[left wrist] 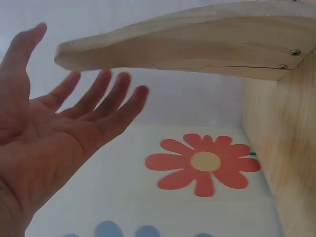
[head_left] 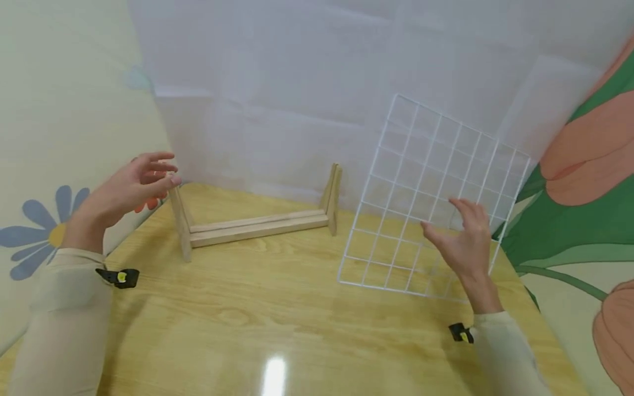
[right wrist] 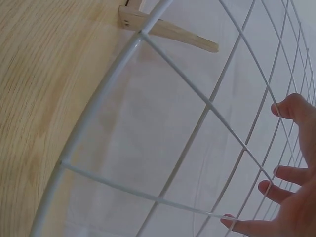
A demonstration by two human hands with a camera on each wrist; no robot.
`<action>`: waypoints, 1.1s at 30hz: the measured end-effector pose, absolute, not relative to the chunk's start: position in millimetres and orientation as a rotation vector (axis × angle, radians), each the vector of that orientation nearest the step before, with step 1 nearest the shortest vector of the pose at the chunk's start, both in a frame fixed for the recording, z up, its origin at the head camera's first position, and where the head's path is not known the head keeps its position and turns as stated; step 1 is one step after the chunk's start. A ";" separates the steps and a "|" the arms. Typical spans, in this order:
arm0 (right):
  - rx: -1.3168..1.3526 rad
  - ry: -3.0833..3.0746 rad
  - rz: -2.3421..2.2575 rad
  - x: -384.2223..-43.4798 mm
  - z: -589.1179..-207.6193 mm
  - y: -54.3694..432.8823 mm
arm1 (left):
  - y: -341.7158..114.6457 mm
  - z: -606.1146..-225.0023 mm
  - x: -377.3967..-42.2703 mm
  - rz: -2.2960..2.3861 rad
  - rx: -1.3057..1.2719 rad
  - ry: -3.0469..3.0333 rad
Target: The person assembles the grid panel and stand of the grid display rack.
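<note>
A low wooden stand (head_left: 262, 229), two uprights joined by a crossbar, rests on the table at centre left. My left hand (head_left: 131, 187) is at the top of its left upright, thumb and fingers spread. In the left wrist view that upright (left wrist: 173, 47) passes above the fingers, which are not wrapped round it. A white wire grid (head_left: 411, 198) stands tilted on the right, its lower edge toward the tabletop. My right hand (head_left: 465, 239) is at the grid with thumb and fingers apart. In the right wrist view, its fingertips meet the wires; whether they bear on them I cannot tell.
The wood-grain table (head_left: 267, 313) fills the lower view, with a bright reflection near the front. A pale sheet (head_left: 277, 99) hangs behind. Flower-patterned surfaces flank both sides, with a red flower (left wrist: 205, 163) beside the stand in the left wrist view.
</note>
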State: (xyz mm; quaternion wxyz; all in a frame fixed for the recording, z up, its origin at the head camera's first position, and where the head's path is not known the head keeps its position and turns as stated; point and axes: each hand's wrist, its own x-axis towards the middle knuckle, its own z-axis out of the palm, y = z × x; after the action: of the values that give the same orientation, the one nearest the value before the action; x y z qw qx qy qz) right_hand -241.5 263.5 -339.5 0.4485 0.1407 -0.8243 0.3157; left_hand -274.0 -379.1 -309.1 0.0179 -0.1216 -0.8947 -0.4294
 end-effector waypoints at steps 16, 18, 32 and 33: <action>0.386 -2.043 0.760 -249.5 -339.5 263.9 | -399.8 -344.3 -282.3 -1.571 -0.319 -2.672; 0.391 -2.041 0.756 -250.3 -338.2 262.8 | -398.3 -344.7 -282.0 -1.577 -0.331 -2.644; 0.366 -2.067 0.796 -250.4 -333.7 254.8 | -382.9 -349.6 -281.9 -1.464 -0.357 -2.549; 0.364 -2.069 0.793 -250.4 -333.1 254.6 | -380.8 -349.4 -282.1 -1.440 -0.351 -2.554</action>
State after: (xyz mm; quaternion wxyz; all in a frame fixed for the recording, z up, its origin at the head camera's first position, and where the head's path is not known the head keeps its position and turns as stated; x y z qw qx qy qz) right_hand -250.4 254.6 -333.1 0.4331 0.1462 -0.8306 0.3181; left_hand -282.1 -380.8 -349.4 0.0941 -0.1183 -0.8610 -0.4856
